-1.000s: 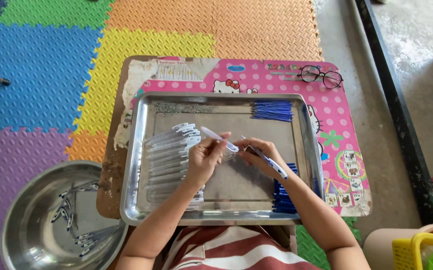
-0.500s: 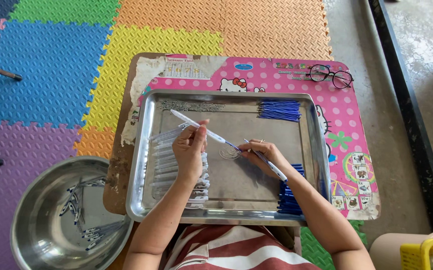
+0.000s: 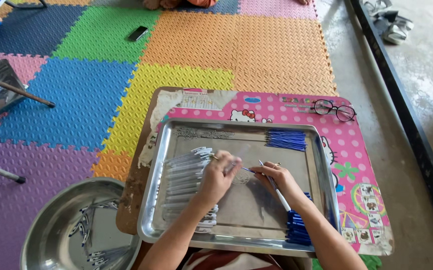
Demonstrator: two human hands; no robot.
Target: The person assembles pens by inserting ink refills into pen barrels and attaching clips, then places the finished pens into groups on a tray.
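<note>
Now over the middle of the metal tray (image 3: 321, 165), left hand (image 3: 217, 176) pinches a clear pen barrel (image 3: 238, 154); right hand (image 3: 276, 179) clamps a thin refill (image 3: 276, 188): light, stiff, slippery, probably best held mid-length

- The metal tray (image 3: 236, 131) sits on the low table (image 3: 361, 165) before me.
- Clear pen barrels (image 3: 186, 185) lie in its left half, ink refills (image 3: 286, 140) at its far right corner.
- Eyeglasses (image 3: 333, 109) rest behind the tray.
- A round metal bowl (image 3: 51, 230) stands left of the table, on the floor mat (image 3: 76, 100).
</note>
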